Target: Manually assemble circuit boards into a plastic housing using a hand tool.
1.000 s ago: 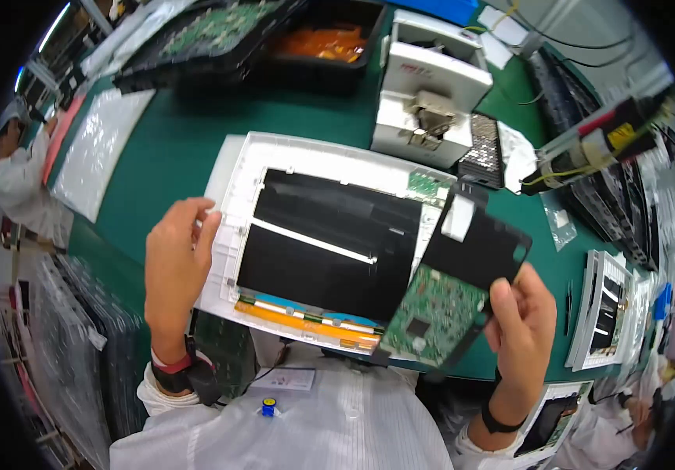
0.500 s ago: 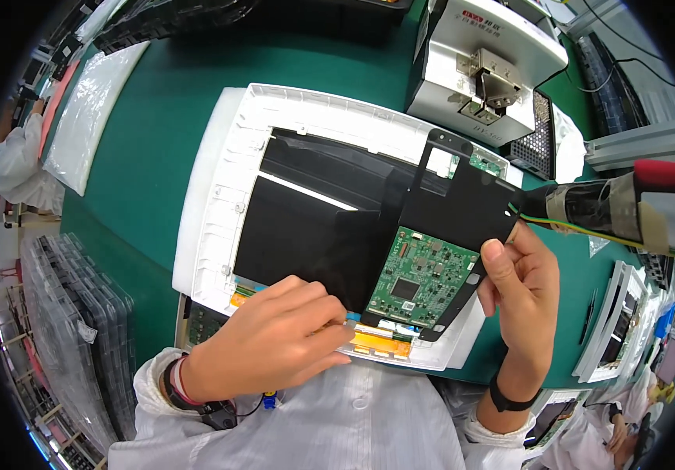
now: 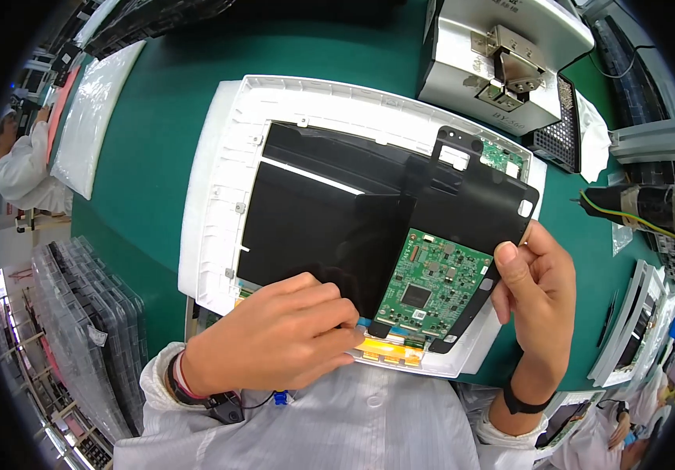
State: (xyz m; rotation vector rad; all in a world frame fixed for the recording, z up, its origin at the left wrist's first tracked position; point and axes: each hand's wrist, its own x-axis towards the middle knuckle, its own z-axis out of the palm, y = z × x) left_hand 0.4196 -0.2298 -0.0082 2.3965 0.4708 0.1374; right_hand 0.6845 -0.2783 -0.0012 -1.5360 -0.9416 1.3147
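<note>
A white display frame [image 3: 213, 235] holding a black panel [image 3: 306, 227] lies before me on white foam [image 3: 189, 227]. Over its right part is a black plastic sheet [image 3: 474, 207], with a green circuit board [image 3: 435, 286] showing at its lower portion. My right hand [image 3: 539, 294] pinches the sheet's right edge between thumb and fingers. At the frame's near edge my left hand [image 3: 278, 337] is closed, its fingertips beside an orange flex strip [image 3: 388, 351]. Whatever those fingers hold is hidden.
A silver screw feeder [image 3: 502, 70] stands at the far right. An electric screwdriver [image 3: 639, 210] hangs in from the right. Stacked clear trays [image 3: 86, 329] stand at left, below a wrapped white sheet [image 3: 98, 117]. Another white frame [image 3: 621, 329] lies at right. Co-workers sit at both sides.
The screwdriver's tip, before overlapping the black sheet in view, is now apart from it to the right. The scene has shifted slightly rightward; both hands keep their places on the work.
</note>
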